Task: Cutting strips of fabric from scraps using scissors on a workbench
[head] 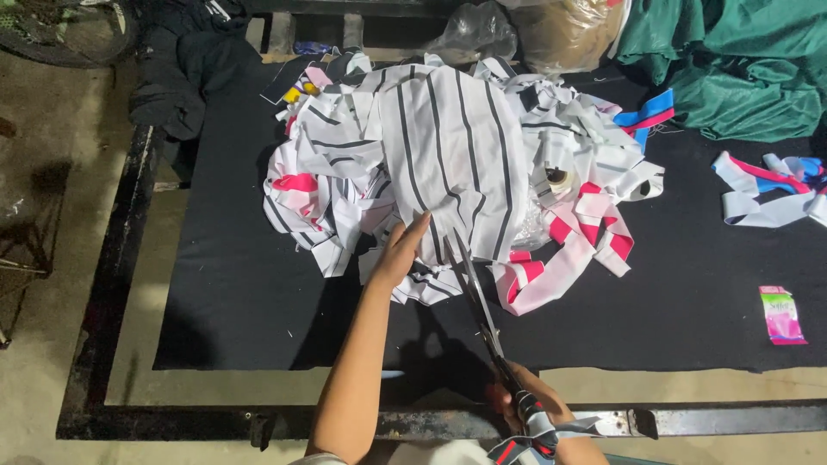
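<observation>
Left hand (401,252) flat on striped fabric (452,146), right hand (525,405) grip closed on scissors (478,297)

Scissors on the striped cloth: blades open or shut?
Open. The scissors, in the right hand, show two blades parted in a narrow V at the striped cloth.

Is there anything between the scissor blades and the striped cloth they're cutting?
Nothing visible. The scissors in the right hand already reach the striped cloth, and the left hand rests on it beside the blades.
</observation>
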